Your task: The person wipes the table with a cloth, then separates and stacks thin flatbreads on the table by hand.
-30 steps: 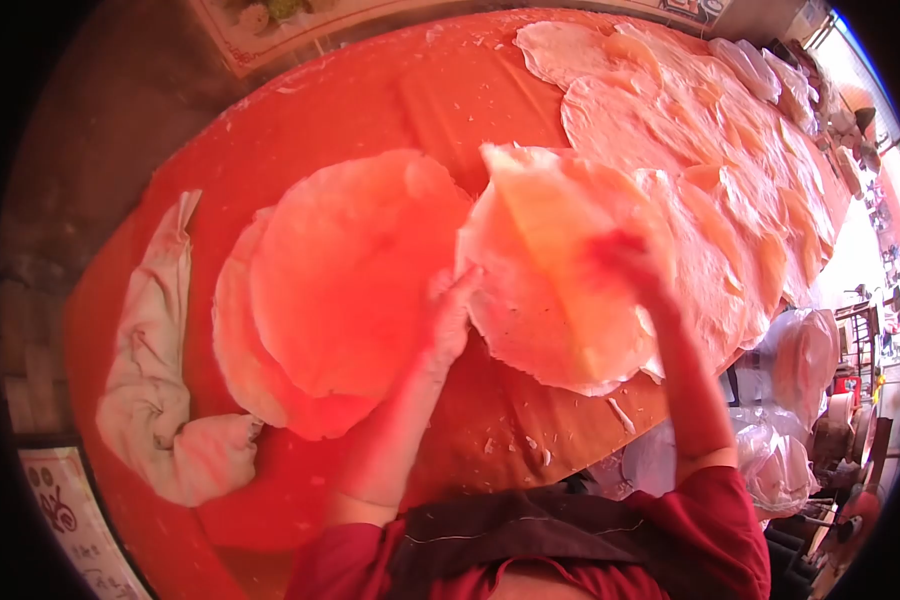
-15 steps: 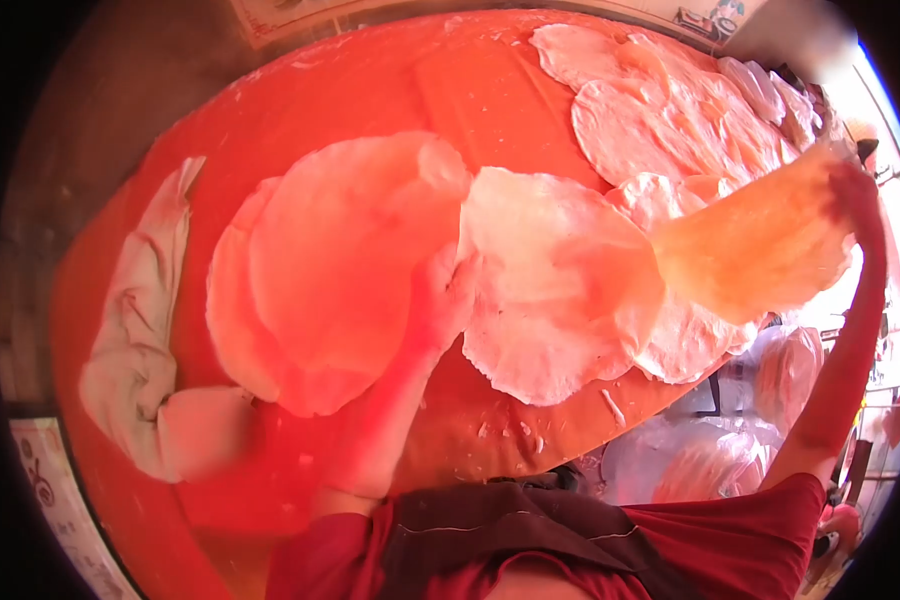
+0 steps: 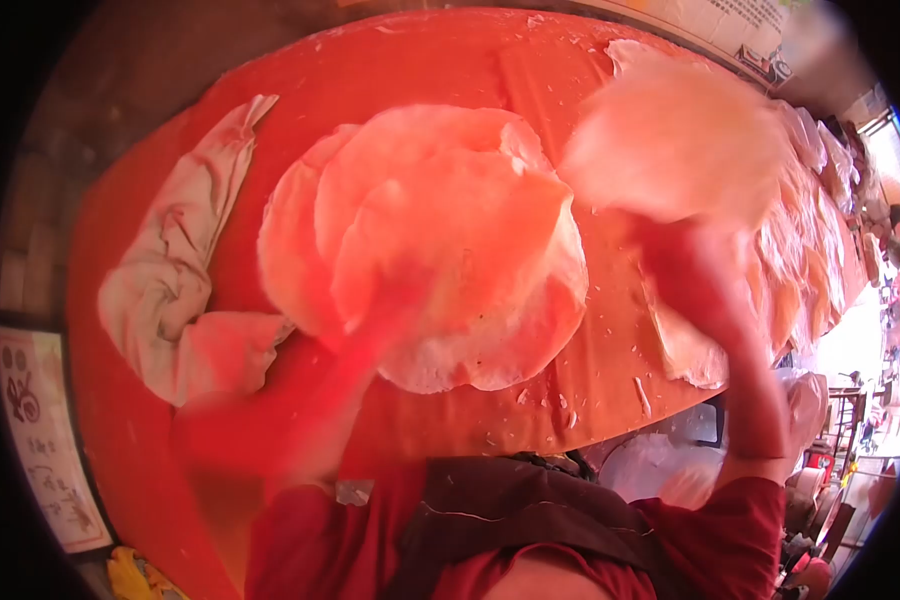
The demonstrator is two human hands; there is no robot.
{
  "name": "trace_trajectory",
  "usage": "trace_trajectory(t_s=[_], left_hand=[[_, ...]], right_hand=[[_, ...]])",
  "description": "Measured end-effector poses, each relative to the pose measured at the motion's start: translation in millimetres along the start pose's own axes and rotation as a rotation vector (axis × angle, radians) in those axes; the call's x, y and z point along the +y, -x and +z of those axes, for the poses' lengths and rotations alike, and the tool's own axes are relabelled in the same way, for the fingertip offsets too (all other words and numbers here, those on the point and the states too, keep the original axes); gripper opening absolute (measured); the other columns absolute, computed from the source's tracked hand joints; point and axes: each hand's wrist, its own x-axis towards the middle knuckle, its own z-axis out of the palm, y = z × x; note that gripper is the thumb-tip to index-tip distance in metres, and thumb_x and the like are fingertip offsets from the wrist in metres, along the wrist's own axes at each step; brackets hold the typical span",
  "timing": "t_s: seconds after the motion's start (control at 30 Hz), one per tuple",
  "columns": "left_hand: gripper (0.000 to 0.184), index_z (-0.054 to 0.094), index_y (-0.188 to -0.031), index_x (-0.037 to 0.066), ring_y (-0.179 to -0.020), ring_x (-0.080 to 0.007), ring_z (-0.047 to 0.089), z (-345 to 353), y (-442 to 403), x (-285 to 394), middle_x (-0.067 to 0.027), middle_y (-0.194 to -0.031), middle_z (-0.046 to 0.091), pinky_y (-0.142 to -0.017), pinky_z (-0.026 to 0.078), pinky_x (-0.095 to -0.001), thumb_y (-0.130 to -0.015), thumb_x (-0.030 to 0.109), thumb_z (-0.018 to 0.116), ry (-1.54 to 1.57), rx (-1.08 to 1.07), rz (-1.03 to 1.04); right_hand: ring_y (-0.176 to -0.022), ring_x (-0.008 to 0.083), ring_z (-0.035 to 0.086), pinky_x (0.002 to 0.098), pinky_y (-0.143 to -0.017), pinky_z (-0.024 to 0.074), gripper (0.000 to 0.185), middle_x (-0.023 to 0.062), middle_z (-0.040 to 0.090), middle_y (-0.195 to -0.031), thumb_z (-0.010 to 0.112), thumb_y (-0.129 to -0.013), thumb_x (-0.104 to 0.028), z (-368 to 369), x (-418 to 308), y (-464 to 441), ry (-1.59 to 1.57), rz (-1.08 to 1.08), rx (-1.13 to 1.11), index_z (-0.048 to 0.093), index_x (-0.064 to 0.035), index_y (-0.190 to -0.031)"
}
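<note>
My left hand [image 3: 410, 285] is smeared by motion over the overlapping pale round sheets [image 3: 470, 250] at the middle of the red table; its fingers cannot be made out. Right of them, my right hand [image 3: 670, 255] is blurred at the near edge of a raised thin round sheet [image 3: 680, 145], which it holds. That sheet is blurred too and hides part of the table and of the sheets behind it. More thin sheets [image 3: 795, 235] lie overlapping on the right side of the table.
A crumpled beige cloth [image 3: 175, 270] lies on the left of the red table [image 3: 410, 50]. Clear plastic bags [image 3: 650, 465] are beyond the near right edge. A printed sign [image 3: 50, 440] stands at the lower left, above something yellow [image 3: 135, 575].
My right hand has come back leftward from the far right with a sheet. The sheet beside the left pile now overlaps it. My left hand has shifted slightly left.
</note>
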Motion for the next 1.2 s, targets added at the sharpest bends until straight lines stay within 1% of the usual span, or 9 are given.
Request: trace_trajectory(t_s=[0.1, 0.13, 0.33, 0.77, 0.87, 0.93, 1.0, 1.13, 1.2], left_hand=[[0.088, 0.03, -0.122, -0.005, -0.109, -0.0241, 0.04, 42.7, -2.3, -19.4, -0.0178, -0.109, 0.045, -0.09, 0.035, -0.0338, -0.062, 0.049, 0.067, 0.099, -0.016, -0.101], [0.089, 0.029, -0.121, -0.005, -0.11, -0.0247, 0.04, 51.8, -0.8, -27.3, -0.018, -0.11, 0.045, -0.09, 0.035, -0.0347, -0.062, 0.048, 0.068, 0.22, 0.077, -0.061], [0.058, 0.038, -0.11, -0.001, -0.094, -0.0146, 0.048, 65.0, 0.9, 3.8, -0.0094, -0.105, 0.048, -0.078, 0.041, -0.0272, -0.066, 0.019, 0.07, 0.974, 0.18, -0.008], [0.048, 0.044, -0.107, 0.001, -0.086, -0.0129, 0.05, 73.2, 17.2, 3.1, -0.0061, -0.097, 0.052, -0.076, 0.039, -0.0251, -0.061, -0.009, 0.045, 1.26, 0.202, 0.052], [0.061, 0.034, -0.117, 0.001, -0.108, -0.0164, 0.04, 63.7, 21.7, 13.9, -0.0095, -0.117, 0.039, -0.086, 0.037, -0.0278, -0.058, -0.013, 0.044, 1.143, 0.323, -0.039], [0.066, 0.031, -0.121, 0.003, -0.113, -0.0178, 0.036, 54.6, 19.7, 17.0, -0.0102, -0.123, 0.032, -0.088, 0.035, -0.0283, -0.058, -0.012, 0.044, 1.182, 0.398, 0.146], [0.068, 0.025, -0.125, 0.006, -0.119, -0.0198, 0.03, 35.5, 15.8, 29.2, -0.0099, -0.131, 0.02, -0.09, 0.033, -0.0278, -0.062, -0.012, 0.042, 0.961, 0.403, 0.407], [0.054, 0.036, -0.119, 0.004, -0.105, -0.016, 0.041, 30.1, 21.8, 33.3, -0.0065, -0.12, 0.038, -0.082, 0.037, -0.024, -0.067, -0.011, 0.038, 0.392, 0.315, 0.353], [0.047, 0.043, -0.114, 0.003, -0.093, -0.011, 0.047, 22.5, 18.7, 17.3, -0.0045, -0.111, 0.047, -0.076, 0.038, -0.0206, -0.069, -0.011, 0.036, -0.093, 0.233, 0.411]], right_hand=[[-0.059, 0.0201, 0.054, 0.0335, -0.051, 0.0401, 0.015, 0.0102, 0.056, -0.067, 0.049, -0.075, -0.011, 88.0, -37.3, 3.2, -0.696, -0.121, -0.131, 0.058, -0.0071, -0.086], [-0.065, 0.0094, 0.054, 0.0253, -0.058, 0.044, 0.024, 0.0055, 0.059, -0.073, 0.059, -0.074, -0.012, 93.5, -48.6, 3.5, -1.072, 0.265, -0.475, 0.058, -0.0022, -0.096], [-0.077, 0.0102, 0.051, 0.025, -0.068, 0.0418, 0.047, 0.0045, 0.057, -0.082, 0.069, -0.068, -0.029, 156.5, -66.0, 37.7, -1.608, 0.552, -0.288, 0.055, 0.0025, -0.099], [-0.076, 0.013, 0.053, 0.0253, -0.063, 0.0434, 0.02, 0.0051, 0.057, -0.085, 0.058, -0.076, -0.015, 164.1, -79.1, 56.5, -1.264, 0.404, -0.08, 0.058, 0.0025, -0.086], [-0.067, 0.0128, 0.054, 0.0266, -0.056, 0.0446, 0.012, 0.0054, 0.058, -0.074, 0.055, -0.077, -0.01, 126.1, -60.2, 48.4, -1.677, 0.781, -0.076, 0.059, 0.0017, -0.08], [-0.078, 0.0165, 0.057, 0.0288, -0.069, 0.0473, 0.014, 0.0113, 0.059, -0.086, 0.055, -0.074, -0.008, 119.0, -2.3, 51.8, -1.772, 0.517, 0.0, 0.059, 0.0021, -0.083], [-0.089, 0.0197, 0.055, 0.0292, -0.08, 0.0439, 0.022, 0.0127, 0.057, -0.096, 0.052, -0.076, -0.012, 98.9, 12.3, 54.5, -1.918, 0.779, 0.227, 0.056, 0.0024, -0.092], [-0.091, 0.0199, 0.053, 0.0298, -0.084, 0.041, 0.024, 0.0113, 0.055, -0.1, 0.048, -0.078, -0.013, 83.2, 7.9, 54.0, -1.527, 0.472, 0.417, 0.055, 0.0021, -0.095], [-0.091, 0.0193, 0.053, 0.0299, -0.084, 0.0412, 0.023, 0.0117, 0.056, -0.1, 0.047, -0.079, -0.013, 93.5, 24.5, 42.6, -2.028, 0.765, 0.36, 0.055, 0.0012, -0.095]])
